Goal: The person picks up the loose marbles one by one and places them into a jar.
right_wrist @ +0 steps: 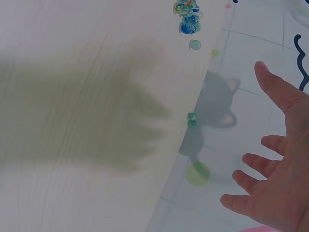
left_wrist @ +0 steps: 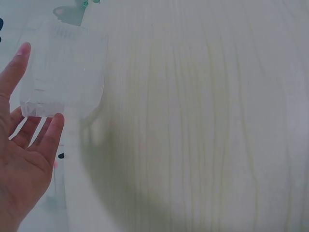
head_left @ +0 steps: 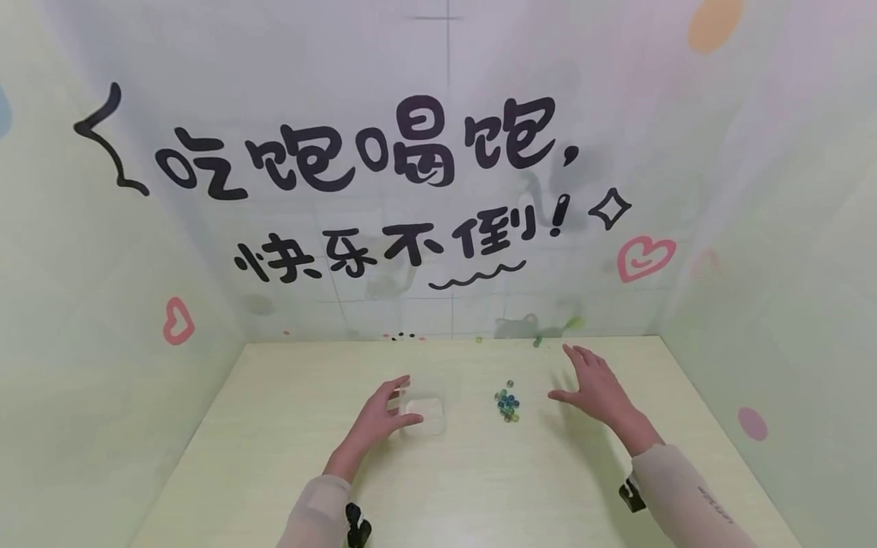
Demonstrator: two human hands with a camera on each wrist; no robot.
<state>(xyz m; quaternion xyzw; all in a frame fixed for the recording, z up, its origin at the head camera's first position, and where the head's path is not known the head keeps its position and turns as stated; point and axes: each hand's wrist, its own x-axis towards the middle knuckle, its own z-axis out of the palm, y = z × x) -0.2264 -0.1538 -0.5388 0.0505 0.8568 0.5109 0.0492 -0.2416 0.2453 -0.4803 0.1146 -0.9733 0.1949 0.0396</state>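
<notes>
A clear plastic box (head_left: 432, 420) stands on the table, left of the middle. My left hand (head_left: 375, 420) is at its left side, thumb and fingers spread around a corner; in the left wrist view the fingertips (left_wrist: 58, 121) meet the edge of the box. A small pile of glass marbles (head_left: 507, 403), blue, green and yellowish, lies right of the box. To the right of the pile, my right hand (head_left: 597, 387) hovers with its fingers spread and holds nothing. Small green marbles (right_wrist: 191, 120) lie at the table's back edge.
The pale wood-grain table (head_left: 288, 457) is closed in by printed sheets on three sides. The back sheet (head_left: 384, 304) carries large black characters and drawn hearts. Shadows of the arms fall on the tabletop.
</notes>
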